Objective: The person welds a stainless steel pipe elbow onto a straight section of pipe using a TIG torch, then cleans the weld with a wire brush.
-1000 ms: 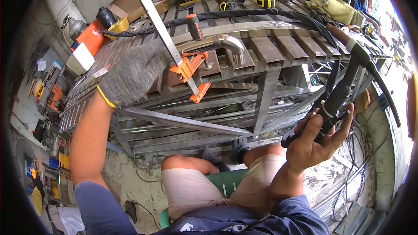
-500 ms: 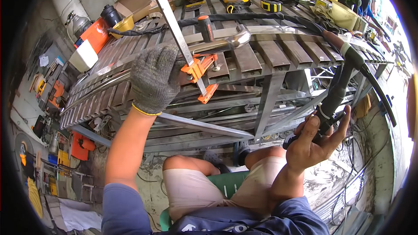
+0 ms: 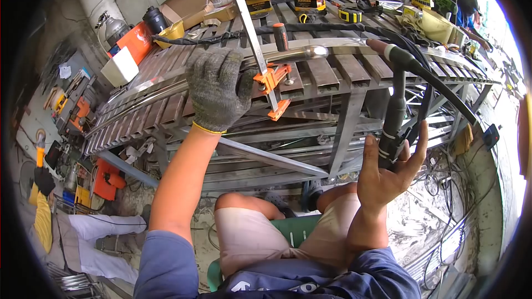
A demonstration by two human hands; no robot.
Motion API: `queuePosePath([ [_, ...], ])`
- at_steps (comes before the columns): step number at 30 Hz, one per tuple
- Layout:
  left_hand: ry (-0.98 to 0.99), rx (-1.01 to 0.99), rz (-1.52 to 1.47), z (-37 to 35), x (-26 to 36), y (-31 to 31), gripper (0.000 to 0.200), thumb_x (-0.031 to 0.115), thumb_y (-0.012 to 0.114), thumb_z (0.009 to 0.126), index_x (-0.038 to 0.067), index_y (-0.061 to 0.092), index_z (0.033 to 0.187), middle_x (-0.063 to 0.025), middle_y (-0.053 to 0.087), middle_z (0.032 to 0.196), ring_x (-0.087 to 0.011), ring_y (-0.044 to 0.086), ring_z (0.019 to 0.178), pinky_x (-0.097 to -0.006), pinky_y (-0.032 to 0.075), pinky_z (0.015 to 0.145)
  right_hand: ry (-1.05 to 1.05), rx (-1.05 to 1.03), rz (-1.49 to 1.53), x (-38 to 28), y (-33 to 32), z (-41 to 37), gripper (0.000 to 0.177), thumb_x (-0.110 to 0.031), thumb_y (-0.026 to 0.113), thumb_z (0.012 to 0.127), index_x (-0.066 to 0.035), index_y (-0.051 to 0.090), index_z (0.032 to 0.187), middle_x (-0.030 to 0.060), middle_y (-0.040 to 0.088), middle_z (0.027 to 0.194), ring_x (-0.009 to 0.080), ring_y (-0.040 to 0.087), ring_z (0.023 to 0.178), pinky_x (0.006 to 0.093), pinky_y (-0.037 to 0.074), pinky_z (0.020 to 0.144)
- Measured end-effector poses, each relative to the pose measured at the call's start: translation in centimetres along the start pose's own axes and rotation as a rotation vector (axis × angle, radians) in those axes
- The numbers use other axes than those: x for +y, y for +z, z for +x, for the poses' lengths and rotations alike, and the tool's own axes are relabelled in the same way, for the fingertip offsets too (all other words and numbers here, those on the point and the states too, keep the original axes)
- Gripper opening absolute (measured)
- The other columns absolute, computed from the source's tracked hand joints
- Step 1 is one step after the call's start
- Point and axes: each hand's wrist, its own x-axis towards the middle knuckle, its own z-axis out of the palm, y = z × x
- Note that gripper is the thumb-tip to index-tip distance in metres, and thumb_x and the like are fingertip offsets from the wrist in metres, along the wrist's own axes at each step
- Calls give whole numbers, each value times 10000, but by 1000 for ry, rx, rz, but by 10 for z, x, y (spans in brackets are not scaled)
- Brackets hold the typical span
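My left hand (image 3: 219, 89), in a grey knit glove, is at the front edge of the slatted metal table (image 3: 354, 72), beside an orange bar clamp (image 3: 269, 80) and over the end of a bent metal tube (image 3: 293, 54). Its fingers curl toward the tube; what they hold, if anything, is hidden. My bare right hand (image 3: 388, 180) supports a black welding torch (image 3: 394, 108) upright at the right, its handle between thumb and fingers, several fingers stretched out. A screwdriver-like orange and black handle (image 3: 280, 37) stands behind the tube.
Tubs (image 3: 309, 1), a tape measure (image 3: 349, 15), a yellow bowl (image 3: 436, 25) and a cardboard box (image 3: 188, 4) lie along the table's back. Another person's gloved hand (image 3: 44, 180) holds an orange-handled tool at the far left. A further person (image 3: 467, 11) is at the upper right.
The view has shifted, so the table and clamp sit further right. The torch has turned more upright in my right hand. More of the co-worker at the left shows, and a person appears at the upper right.
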Motion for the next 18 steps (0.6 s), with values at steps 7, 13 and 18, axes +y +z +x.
queuePosePath([
  [7, 3, 10, -9, 1, 0, -2, 473, 369, 726, 970, 60, 651, 1320, -179, 635, 1300, -417, 596, 1273, -654, 369, 1187, -4, 13, 16, -12, -11, 2, 941, 62, 845, 925, -32, 319, 1700, 160, 690, 1173, 124, 662, 922, 213, 520, 768],
  [13, 16, 2, -54, 1, -2, 1, 480, 362, 724, 966, 43, 646, 1316, -187, 636, 1294, -417, 603, 1264, -650, 389, 1174, 34, 15, 60, -14, -14, 3, 930, 53, 842, 935, -35, 318, 1699, 156, 695, 1152, 118, 663, 912, 209, 521, 752],
  [18, 22, -8, -44, 1, -1, 1, 486, 350, 738, 948, 40, 644, 1311, -186, 637, 1280, -418, 608, 1236, -645, 404, 1159, 12, 9, 67, -11, -13, 3, 929, 71, 843, 923, -14, 326, 1691, 168, 674, 1214, 122, 667, 916, 209, 530, 749],
])
